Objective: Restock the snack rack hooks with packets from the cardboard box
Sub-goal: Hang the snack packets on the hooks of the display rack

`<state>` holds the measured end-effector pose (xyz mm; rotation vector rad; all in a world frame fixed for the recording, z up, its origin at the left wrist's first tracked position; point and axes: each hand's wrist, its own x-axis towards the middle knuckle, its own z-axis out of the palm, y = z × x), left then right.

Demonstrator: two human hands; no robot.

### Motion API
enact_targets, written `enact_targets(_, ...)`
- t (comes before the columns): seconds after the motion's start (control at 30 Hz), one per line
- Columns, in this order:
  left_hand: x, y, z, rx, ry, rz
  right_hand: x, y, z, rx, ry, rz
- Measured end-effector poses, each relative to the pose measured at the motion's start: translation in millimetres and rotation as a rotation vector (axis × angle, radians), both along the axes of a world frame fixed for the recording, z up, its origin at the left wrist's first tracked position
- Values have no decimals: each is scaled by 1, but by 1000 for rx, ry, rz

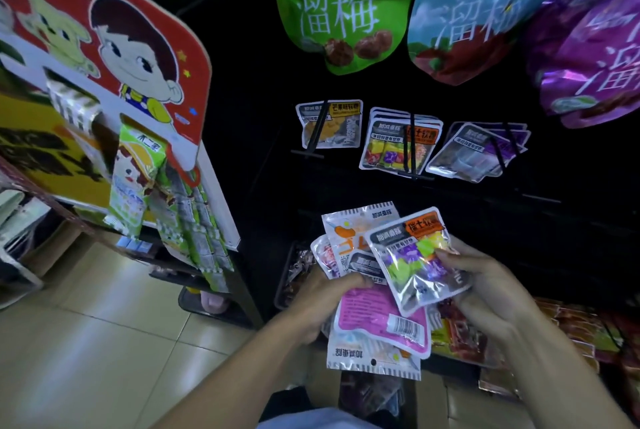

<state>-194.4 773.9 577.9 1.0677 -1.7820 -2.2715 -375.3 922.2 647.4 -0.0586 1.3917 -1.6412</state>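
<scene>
My left hand (322, 304) grips a fanned stack of snack packets (377, 321), among them a pink one and white ones with orange print. My right hand (485, 286) pinches one clear packet with purple and green sweets (415, 262) by its right edge, held over the stack. Above, on the black rack, three hooks carry small packets: a mango packet (330, 123), a mixed-colour bunch (398, 141) and a purple bunch (478, 151). The cardboard box (446, 401) shows partly below my hands.
Large green (343, 6), blue (467, 13) and purple (595, 58) plum bags hang on the top row. A red cartoon display stand (114, 47) with green packets stands at left. Red snack packs (571, 328) lie low right. Tiled floor (86, 342) spreads at lower left.
</scene>
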Motion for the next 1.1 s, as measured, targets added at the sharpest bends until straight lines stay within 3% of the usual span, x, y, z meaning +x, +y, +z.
enact_targets(0.23, 3, -5, -4, 91, 43, -16, 7, -29, -14, 86, 263, -36)
enact_targets(0.47, 4, -7, 0, 37, 32, -63, 24, -28, -31, 210, 144, 10)
enact_targets(0.63, 4, -4, -5, 27, -6, -82, 26, -19, -33, 141, 23, 27)
enact_targets(0.87, -3, 0, -17, 42, 29, 2, 35, -11, -42, 172, 12, -117)
enact_targets(1.1, -2, -1, -4, -50, 65, -69, 38, -7, -41, 181, 26, -160)
